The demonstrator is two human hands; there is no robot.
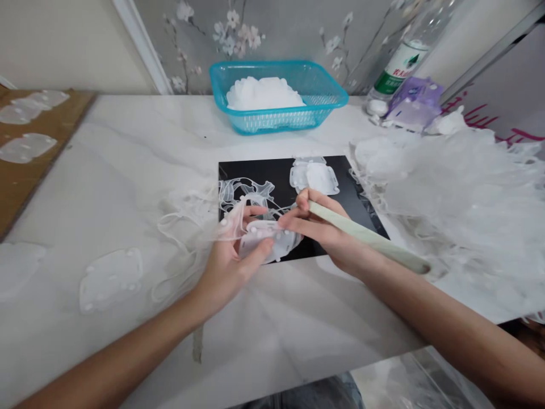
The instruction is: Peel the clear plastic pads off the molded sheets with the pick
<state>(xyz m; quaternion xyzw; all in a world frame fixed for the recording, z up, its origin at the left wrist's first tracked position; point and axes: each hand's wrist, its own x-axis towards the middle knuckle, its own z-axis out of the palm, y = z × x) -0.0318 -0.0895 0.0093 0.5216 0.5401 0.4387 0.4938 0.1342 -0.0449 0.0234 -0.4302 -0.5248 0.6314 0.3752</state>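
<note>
My left hand (232,258) is closed on a translucent white silicone piece (266,241), thumb on top, over the near edge of a black mat (255,170). My right hand (317,224) is closed round a pale green stick-like tool (370,238), whose tip sits by the piece. Thin trimmed silicone strips (244,190) trail from the piece across the mat. Two finished pieces (315,176) lie stacked at the mat's far side.
A blue basket (327,94) of white pieces stands at the back. A large heap of silicone scrap (460,199) fills the right. Flat pieces (110,278) lie on the white table's left; more rest on a brown board (25,147). A bottle (402,62) stands back right.
</note>
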